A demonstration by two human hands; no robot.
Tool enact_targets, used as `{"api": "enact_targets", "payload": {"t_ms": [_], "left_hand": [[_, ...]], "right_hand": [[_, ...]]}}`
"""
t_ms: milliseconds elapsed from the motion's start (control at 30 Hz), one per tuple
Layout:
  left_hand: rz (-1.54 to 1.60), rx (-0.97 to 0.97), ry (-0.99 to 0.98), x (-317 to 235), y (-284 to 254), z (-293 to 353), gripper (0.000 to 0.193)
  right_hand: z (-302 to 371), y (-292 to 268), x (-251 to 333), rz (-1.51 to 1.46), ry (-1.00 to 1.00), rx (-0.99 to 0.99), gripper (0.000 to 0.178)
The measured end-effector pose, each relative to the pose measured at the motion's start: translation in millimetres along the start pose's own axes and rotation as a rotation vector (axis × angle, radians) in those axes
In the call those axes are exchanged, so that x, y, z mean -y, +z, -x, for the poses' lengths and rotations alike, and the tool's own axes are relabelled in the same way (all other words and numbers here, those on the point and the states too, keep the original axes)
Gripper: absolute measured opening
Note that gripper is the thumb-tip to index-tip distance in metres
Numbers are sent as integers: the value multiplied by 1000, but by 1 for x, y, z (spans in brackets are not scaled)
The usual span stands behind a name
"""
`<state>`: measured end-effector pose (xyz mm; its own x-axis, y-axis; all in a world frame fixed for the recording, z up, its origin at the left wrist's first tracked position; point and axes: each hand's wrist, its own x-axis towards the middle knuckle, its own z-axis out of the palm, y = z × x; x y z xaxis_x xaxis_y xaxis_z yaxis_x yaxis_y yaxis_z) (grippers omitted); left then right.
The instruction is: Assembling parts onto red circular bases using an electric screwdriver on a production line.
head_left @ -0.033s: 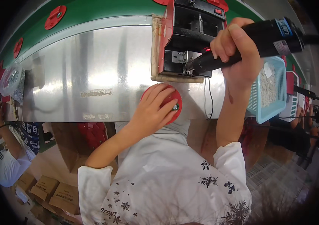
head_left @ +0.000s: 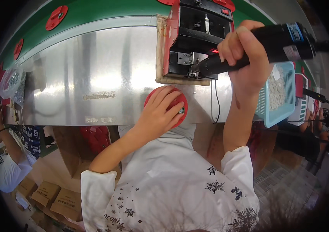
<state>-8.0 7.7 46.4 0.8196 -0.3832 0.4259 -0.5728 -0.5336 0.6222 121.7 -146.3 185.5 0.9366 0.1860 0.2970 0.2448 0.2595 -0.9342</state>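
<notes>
A: Where's the disc (head_left: 183, 96), and how are the hands?

B: At the near edge of the worktop (head_left: 114, 69), just in front of the machine (head_left: 191, 34). The left hand (head_left: 155, 114) lies over it, fingers slightly apart; whether they grip the rim I cannot tell. The right hand (head_left: 249, 65) is wrapped round the driver (head_left: 278, 41)

A: And the driver's tip?

B: At the metal plate (head_left: 184, 58) on the machine's front, though contact is too small to judge. I'd keep the shaft in line there, wrist loose, no prying sideways

A: What about the left side?

B: I'd steady the disc with light, even pressure and leave the small metal part (head_left: 181, 110) by the fingertips uncovered
</notes>
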Motion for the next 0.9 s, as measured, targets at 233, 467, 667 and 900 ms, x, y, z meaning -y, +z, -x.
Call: {"api": "enact_targets", "payload": {"t_ms": [233,467,667,900], "left_hand": [[33,-51,20,8,15,6,19],[-75,-135,36,7,25,8,19],[-99,-156,-14,4,29,8,21],[-89,-174,-20,6,31,10,22]], "right_hand": [[44,-12,-12,-87,57,68,13],[94,-22,-36,-149,50,-48,15],[99,-25,-45,-167,56,-83,15],[96,-28,-41,-197,38,-80,16]]}}
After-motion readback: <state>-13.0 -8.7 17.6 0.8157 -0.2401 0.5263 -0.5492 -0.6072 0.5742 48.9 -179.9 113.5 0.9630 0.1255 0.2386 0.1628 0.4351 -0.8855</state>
